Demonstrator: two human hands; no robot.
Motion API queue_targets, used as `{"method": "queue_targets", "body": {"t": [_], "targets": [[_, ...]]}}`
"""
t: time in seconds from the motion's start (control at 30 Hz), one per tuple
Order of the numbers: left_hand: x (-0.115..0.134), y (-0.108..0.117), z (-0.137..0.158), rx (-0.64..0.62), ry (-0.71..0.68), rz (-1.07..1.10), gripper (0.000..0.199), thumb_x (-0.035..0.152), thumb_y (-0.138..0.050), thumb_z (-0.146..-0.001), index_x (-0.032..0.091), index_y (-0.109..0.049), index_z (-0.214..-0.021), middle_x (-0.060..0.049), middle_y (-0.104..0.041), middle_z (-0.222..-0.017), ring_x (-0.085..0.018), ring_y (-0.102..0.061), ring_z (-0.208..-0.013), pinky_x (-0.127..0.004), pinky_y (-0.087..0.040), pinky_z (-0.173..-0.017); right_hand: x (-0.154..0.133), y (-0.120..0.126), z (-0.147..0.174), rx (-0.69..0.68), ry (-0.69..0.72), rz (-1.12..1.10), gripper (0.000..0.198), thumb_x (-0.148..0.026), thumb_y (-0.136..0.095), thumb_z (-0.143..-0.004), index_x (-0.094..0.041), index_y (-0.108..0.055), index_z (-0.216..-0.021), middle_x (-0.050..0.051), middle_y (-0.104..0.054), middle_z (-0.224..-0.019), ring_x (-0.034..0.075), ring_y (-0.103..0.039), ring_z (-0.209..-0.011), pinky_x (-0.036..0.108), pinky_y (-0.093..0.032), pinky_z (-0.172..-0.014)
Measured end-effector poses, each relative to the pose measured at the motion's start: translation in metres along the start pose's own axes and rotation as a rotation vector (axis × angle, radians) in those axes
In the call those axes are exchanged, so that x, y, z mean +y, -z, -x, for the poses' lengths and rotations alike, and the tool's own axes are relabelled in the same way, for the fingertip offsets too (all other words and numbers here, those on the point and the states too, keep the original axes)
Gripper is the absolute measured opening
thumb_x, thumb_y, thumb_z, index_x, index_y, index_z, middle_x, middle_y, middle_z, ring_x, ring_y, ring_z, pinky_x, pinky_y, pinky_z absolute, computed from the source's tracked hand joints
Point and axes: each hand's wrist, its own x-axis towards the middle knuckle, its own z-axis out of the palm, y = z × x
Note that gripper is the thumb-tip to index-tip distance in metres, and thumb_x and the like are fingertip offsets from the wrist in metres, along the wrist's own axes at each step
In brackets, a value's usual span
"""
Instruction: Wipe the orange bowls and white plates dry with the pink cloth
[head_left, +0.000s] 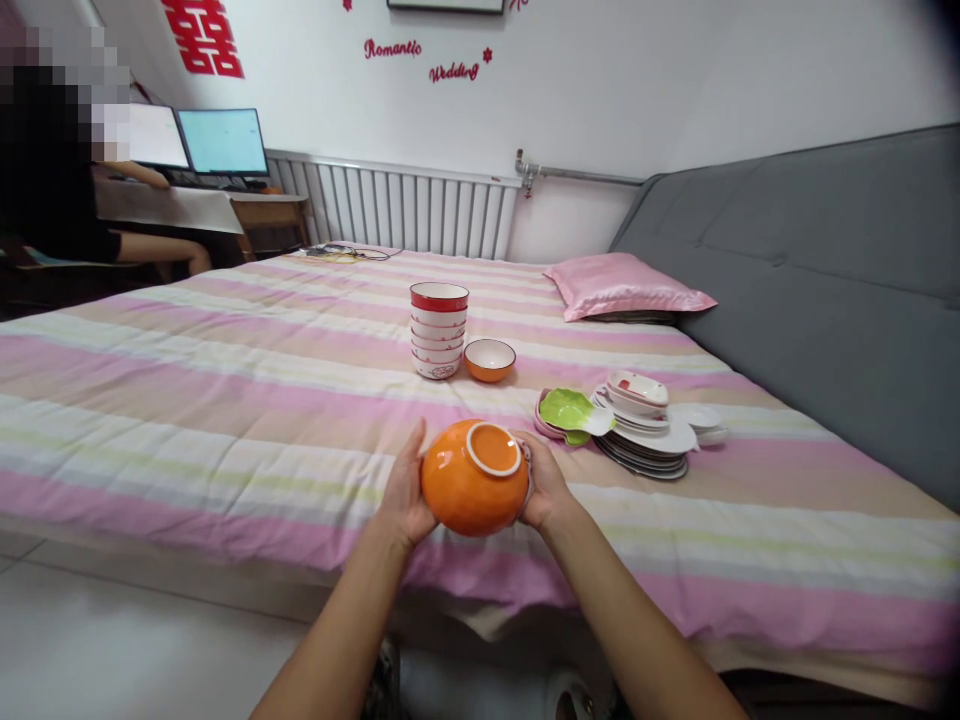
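Note:
An orange bowl (457, 485) is held between my two hands over the near side of the bed, tilted so that its white-ringed base faces me. My left hand (407, 490) grips its left side, thumb pointing up. On the opposite side my right hand (547, 485) is closed on the bowl, and a patterned pale edge shows by its fingers; I cannot tell what that belongs to. Beyond, a stack of white bowls (438, 340) with a red-banded one on top stands beside a smaller orange bowl (490, 362) with a white inside.
To the right lie a green leaf-shaped dish (566, 408) and a pile of plates (645, 460) with small dishes on top. A pink pillow (626, 285) rests by the grey headboard (817, 250). At the far left a person (52, 180) sits at a desk with monitors (223, 142).

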Motion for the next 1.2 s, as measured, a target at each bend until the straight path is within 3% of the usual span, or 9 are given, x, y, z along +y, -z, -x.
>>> {"method": "queue_targets", "body": {"t": [0.1,0.2,0.27,0.37,0.5,0.7,0.93,1.2], "targets": [[-0.009,-0.002,0.003,-0.006,-0.181,-0.079,0.066,0.065,-0.064,-0.068,0.009,-0.067,-0.104,-0.018,-0.074,-0.099,-0.037,-0.061,-0.112,-0.051,-0.043,-0.101,0.001,0.003,-0.009,0.013,-0.086,-0.049,0.012,-0.023,-0.054,-0.07,-0.018,-0.06,-0.06,0.004,-0.068,-0.056,0.024,-0.07,-0.071,0.041,-0.055,-0.074],[-0.029,-0.006,0.001,0.047,-0.318,-0.199,0.051,0.039,-0.088,-0.046,0.014,-0.07,-0.086,-0.011,-0.076,-0.086,-0.035,-0.062,-0.11,-0.046,-0.043,-0.103,0.001,0.004,-0.014,0.018,-0.072,-0.1,0.014,-0.029,-0.053,-0.07,-0.019,-0.062,-0.066,0.003,-0.071,-0.064,0.024,-0.069,-0.077,0.042,-0.054,-0.074],[-0.043,-0.008,-0.003,0.072,-0.373,-0.244,0.051,0.02,-0.09,-0.043,0.012,-0.071,-0.09,-0.012,-0.076,-0.091,-0.034,-0.063,-0.11,-0.044,-0.043,-0.103,0.004,0.002,-0.015,0.02,-0.039,-0.124,0.015,-0.032,-0.053,-0.07,-0.02,-0.061,-0.067,0.003,-0.071,-0.066,0.024,-0.069,-0.079,0.041,-0.054,-0.075],[-0.055,-0.01,-0.01,0.139,-0.481,-0.282,0.051,0.011,-0.087,-0.048,0.014,-0.07,-0.096,-0.009,-0.075,-0.098,-0.03,-0.064,-0.107,-0.042,-0.045,-0.101,0.013,-0.001,-0.014,0.017,0.02,-0.146,0.017,-0.035,-0.052,-0.071,-0.021,-0.061,-0.068,0.003,-0.072,-0.07,0.024,-0.068,-0.081,0.041,-0.054,-0.077],[-0.054,-0.011,-0.009,0.181,-0.545,-0.313,0.059,0.009,-0.087,-0.046,0.016,-0.069,-0.101,-0.008,-0.074,-0.102,-0.029,-0.066,-0.103,-0.042,-0.048,-0.097,0.021,-0.006,-0.009,0.025,0.102,-0.158,0.021,-0.04,-0.051,-0.074,-0.022,-0.062,-0.073,0.002,-0.072,-0.075,0.023,-0.068,-0.083,0.039,-0.054,-0.08],[-0.039,-0.004,0.002,0.114,-0.511,-0.608,0.056,0.013,-0.087,-0.047,0.016,-0.07,-0.1,-0.009,-0.075,-0.097,-0.027,-0.068,-0.092,-0.037,-0.054,-0.083,0.013,-0.005,-0.006,0.016,0.143,-0.119,0.019,-0.038,-0.054,-0.08,-0.022,-0.064,-0.082,-0.001,-0.073,-0.08,0.018,-0.068,-0.083,0.032,-0.054,-0.08],[-0.029,0.0,0.011,0.017,-0.403,-0.823,0.045,0.012,-0.086,-0.046,0.015,-0.074,-0.089,-0.005,-0.072,-0.078,-0.019,-0.064,-0.072,-0.027,-0.053,-0.067,-0.01,-0.003,-0.001,-0.055,0.141,-0.003,0.013,-0.031,-0.063,-0.076,-0.021,-0.068,-0.083,-0.001,-0.075,-0.081,0.019,-0.07,-0.083,0.032,-0.055,-0.078],[-0.018,0.006,0.007,-0.121,-0.219,-0.975,0.05,0.015,-0.087,-0.046,0.01,-0.071,-0.093,-0.005,-0.068,-0.073,-0.017,-0.059,-0.067,-0.028,-0.05,-0.064,-0.021,-0.005,0.008,-0.12,0.239,0.235,0.023,-0.033,-0.068,-0.073,-0.019,-0.071,-0.092,0.001,-0.075,-0.086,0.019,-0.07,-0.082,0.03,-0.053,-0.076]]}}
